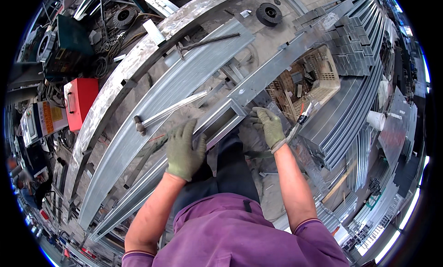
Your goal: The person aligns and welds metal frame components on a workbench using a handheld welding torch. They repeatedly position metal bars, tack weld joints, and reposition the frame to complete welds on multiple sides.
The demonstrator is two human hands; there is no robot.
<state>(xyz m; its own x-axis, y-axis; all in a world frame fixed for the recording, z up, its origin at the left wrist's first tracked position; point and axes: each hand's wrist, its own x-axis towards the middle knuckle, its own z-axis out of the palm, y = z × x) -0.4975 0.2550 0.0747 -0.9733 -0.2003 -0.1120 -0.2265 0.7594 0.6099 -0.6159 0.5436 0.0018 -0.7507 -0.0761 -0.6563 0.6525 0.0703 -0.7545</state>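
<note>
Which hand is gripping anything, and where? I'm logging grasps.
Neither clearly grips. Left hand lies flat on the steel channel; right hand presses the short crosspiece near its end.

both forearms come up from the lower edge, bare from the short purple sleeves to the wrists, and spread apart as they reach forward. the left hand (185, 149) wears a grey-green work glove; its palm faces down and its fingers are spread and pressed flat. the right hand (269, 127), gloved the same way, also lies palm down, with its fingers stretched up and to the left and the thumb held apart.
</note>
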